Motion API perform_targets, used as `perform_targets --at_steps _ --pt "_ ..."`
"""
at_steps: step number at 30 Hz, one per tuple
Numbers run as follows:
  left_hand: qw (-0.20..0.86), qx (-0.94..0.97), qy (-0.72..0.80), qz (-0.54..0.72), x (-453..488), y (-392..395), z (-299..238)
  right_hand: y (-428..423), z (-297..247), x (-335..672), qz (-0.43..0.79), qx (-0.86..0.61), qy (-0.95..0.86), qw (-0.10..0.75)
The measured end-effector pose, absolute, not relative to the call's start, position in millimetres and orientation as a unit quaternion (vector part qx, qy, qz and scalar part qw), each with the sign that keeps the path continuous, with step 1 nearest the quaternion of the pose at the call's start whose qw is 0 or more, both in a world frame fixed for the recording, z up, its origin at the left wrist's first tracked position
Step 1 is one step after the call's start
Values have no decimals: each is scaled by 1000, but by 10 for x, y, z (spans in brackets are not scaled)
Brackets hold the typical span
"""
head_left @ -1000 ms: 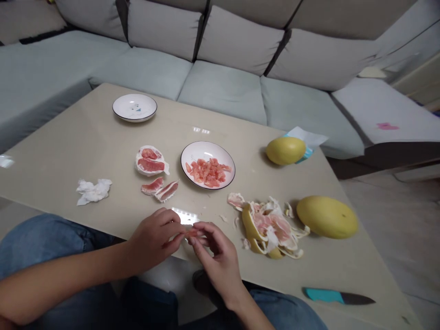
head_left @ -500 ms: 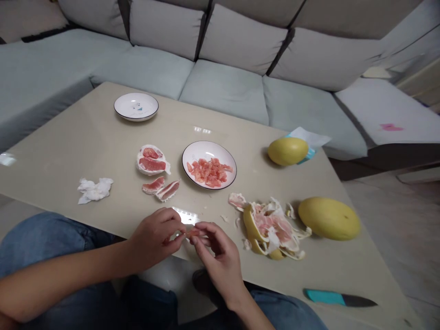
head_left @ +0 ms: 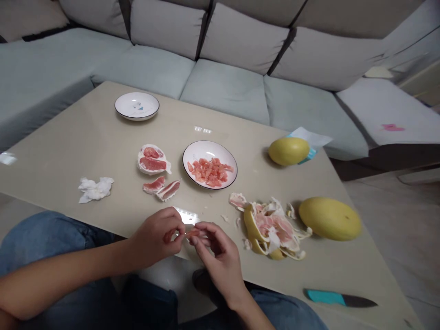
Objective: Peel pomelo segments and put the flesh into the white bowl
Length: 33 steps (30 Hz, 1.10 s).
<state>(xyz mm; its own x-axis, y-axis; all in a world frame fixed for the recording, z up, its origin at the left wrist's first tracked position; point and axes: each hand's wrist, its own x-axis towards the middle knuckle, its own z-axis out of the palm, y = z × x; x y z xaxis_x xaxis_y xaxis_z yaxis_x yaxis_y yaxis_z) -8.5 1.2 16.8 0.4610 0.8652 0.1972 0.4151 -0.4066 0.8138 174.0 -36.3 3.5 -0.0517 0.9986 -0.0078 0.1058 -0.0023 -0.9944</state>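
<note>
Over the near table edge, my left hand (head_left: 158, 236) and my right hand (head_left: 219, 256) meet at a small piece of pomelo flesh (head_left: 192, 233). The right thumb and fingers pinch the piece; the left fingertips are pressed together at its left end. Beyond them, a plate (head_left: 195, 147) holds pink pomelo pieces (head_left: 211, 172). To its left lie a partly peeled pomelo (head_left: 152, 160) and two loose segments, one pomelo segment (head_left: 168, 189) nearest my left hand. Right of my right hand sits a heap of pomelo peel (head_left: 273, 229) with pith and membrane.
Two whole yellow pomelos, one pomelo (head_left: 330, 218) nearer and another pomelo (head_left: 288, 151) farther, stand on the right. A knife (head_left: 340, 298) with a teal handle lies near the front right edge. Crumpled tissue (head_left: 95, 189) is at left, a second plate (head_left: 136, 105) farther back. A sofa (head_left: 223, 87) lies beyond.
My left fingers have curled a little and shifted slightly at the pomelo piece. My right hand stays almost still, and the things on the table have not moved.
</note>
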Motion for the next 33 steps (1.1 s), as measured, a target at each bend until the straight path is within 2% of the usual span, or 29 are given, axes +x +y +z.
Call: perform_targets --at_steps 11,33 --pt "384 758 412 329 -105 30 105 -331 67 1749 574 -494 -428 493" --pt "376 766 408 324 -98 29 200 -389 14 1686 465 -495 -541 495"
